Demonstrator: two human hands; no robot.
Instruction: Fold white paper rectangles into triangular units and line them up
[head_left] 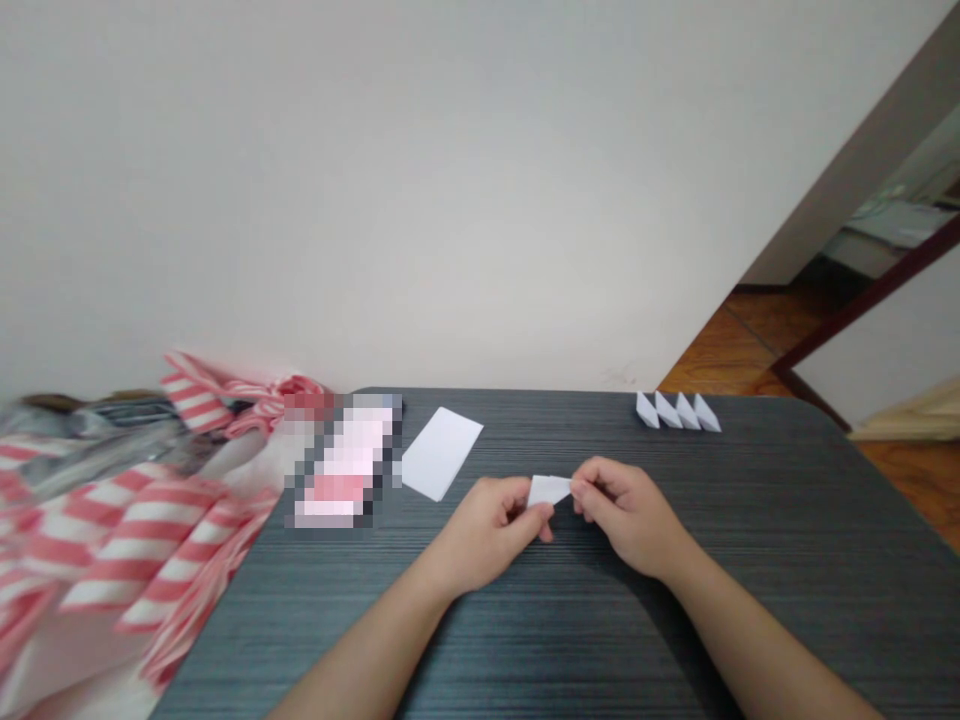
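Observation:
A small folded piece of white paper (548, 489) is held above the dark table, between both hands. My left hand (495, 528) pinches its left part, thumb in front and fingers behind. The thumb and fingertips of my right hand (626, 512) close on the pointed right end. To the left of my hands lies flat white paper (441, 455); whether it is one sheet or a stack I cannot tell. Several folded white paper pieces (679, 411) stand in a row near the back right of the table.
The dark wood-grain table (810, 540) has rounded back corners and meets a pale wall (480, 200). A blurred-out pinkish rectangular object (349, 455) lies at the table's left. Red-and-white striped cloth (150, 530) is heaped beyond the left edge. Wooden floor (739, 335) shows at the right.

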